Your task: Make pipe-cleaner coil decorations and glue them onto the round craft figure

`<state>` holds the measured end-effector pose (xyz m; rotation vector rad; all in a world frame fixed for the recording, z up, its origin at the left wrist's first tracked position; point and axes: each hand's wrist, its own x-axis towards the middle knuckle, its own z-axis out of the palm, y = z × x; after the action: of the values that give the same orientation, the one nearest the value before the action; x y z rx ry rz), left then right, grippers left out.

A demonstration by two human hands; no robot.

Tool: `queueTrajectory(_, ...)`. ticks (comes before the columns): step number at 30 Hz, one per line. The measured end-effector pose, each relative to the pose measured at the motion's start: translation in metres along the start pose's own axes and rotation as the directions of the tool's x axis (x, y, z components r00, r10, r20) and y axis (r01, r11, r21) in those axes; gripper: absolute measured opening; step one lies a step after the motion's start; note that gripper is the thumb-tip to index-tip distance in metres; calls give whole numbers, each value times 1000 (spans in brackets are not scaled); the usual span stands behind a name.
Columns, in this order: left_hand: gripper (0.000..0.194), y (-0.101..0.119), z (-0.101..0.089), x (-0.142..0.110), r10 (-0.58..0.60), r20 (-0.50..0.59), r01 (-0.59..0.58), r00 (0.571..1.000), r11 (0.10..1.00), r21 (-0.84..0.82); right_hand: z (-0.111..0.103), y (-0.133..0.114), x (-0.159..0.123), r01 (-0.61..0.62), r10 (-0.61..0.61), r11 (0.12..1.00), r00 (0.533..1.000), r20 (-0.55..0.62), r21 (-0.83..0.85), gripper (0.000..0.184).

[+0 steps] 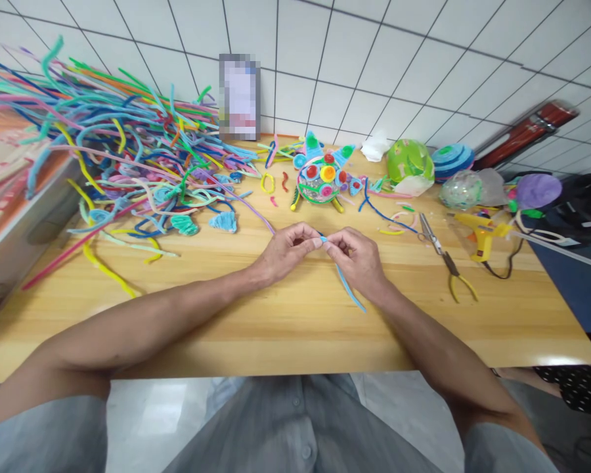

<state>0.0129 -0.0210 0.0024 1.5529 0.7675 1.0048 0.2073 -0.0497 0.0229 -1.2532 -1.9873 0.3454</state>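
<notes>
Both my hands meet over the middle of a wooden table (295, 328). My left hand (285, 249) and my right hand (357, 259) each pinch the end of a light blue pipe cleaner (347, 289). Its free length trails down and to the right under my right wrist. Just behind my hands stands a round craft piece (322, 177) built from coiled pipe cleaners in red, yellow, green and blue.
A big loose heap of coloured pipe cleaners (128, 157) covers the table's left back. Pliers with yellow handles (446, 259) and a yellow glue gun (480, 236) lie at the right. A green ball (408, 161), a blue coil (453, 161) and clear balls (460, 190) sit behind them.
</notes>
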Motion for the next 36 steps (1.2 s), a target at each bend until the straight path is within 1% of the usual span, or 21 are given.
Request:
queueTrajectory(2, 23, 1, -2, 1, 71, 12, -72, 997, 987, 141, -2, 1, 0, 66, -66, 996, 998, 10, -63, 12)
queueTrajectory(4, 15, 0, -4, 1, 175, 33, -177, 984, 946, 270, -3, 2, -1, 147, -144, 979, 989, 34, -143, 14)
queueTrajectory(7, 12, -2, -6, 1, 296, 78, -303, 952, 880, 367, -4, 1, -3, 229, -212, 940, 973, 91, -252, 19)
queueTrajectory(9, 12, -2, -6, 0, 310, 99, -323, 946, 860, 394, -4, -1, -4, 235, -215, 933, 971, 103, -274, 20)
queueTrajectory(11, 13, -1, -6, -1, 263, 93, -278, 960, 880, 385, -3, -2, -4, 212, -198, 949, 977, 83, -234, 17)
queueTrajectory(13, 16, 1, -5, -2, 180, 57, -188, 982, 926, 328, -2, -3, -4, 177, -173, 970, 984, 41, -166, 13)
queueTrajectory(15, 20, 1, -3, -2, 104, 17, -105, 994, 970, 218, -1, -3, -3, 131, -131, 986, 991, 4, -108, 8)
queueTrajectory(17, 25, -1, -2, -1, 47, -2, -47, 999, 995, 90, 0, -3, -2, 73, -74, 995, 997, -11, -63, 6)
queueTrajectory(19, 30, -2, -1, 0, -2, 12, 2, 1000, 1000, -9, 0, -2, -1, 17, -17, 1000, 1000, -10, -20, 7)
queueTrajectory(20, 31, -3, -1, 1, -18, 26, 19, 999, 999, -33, -1, -2, 0, -2, 2, 1000, 1000, -4, -4, 8)
queueTrajectory(21, 32, -3, -1, 2, -25, 39, 26, 999, 999, -35, -1, -1, 0, -10, 10, 1000, 1000, 4, 7, 10)
queueTrajectory(23, 29, -2, -2, 2, -2, 53, 1, 999, 1000, 31, -2, 1, 0, 0, 0, 1000, 1000, 24, 5, 10)
queueTrajectory(27, 18, 1, -5, 2, 123, 73, -138, 990, 956, 259, -3, 2, -1, 91, -89, 994, 995, 49, -56, 11)
queueTrajectory(29, 18, 1, -5, 2, 168, 88, -187, 982, 931, 312, -3, 2, -2, 118, -113, 990, 991, 67, -71, 12)
queueTrajectory(30, 19, 1, -5, 1, 171, 89, -190, 981, 928, 320, -3, 2, -2, 113, -108, 991, 991, 75, -69, 12)
queueTrajectory(32, 22, 1, -5, 0, 138, 69, -152, 988, 945, 290, -3, 2, -2, 70, -66, 996, 994, 82, -45, 10)
queueTrajectory(36, 27, -2, -2, -1, 42, 9, -43, 999, 995, 87, -1, 4, 0, -46, 42, 997, 997, 66, 69, 10)
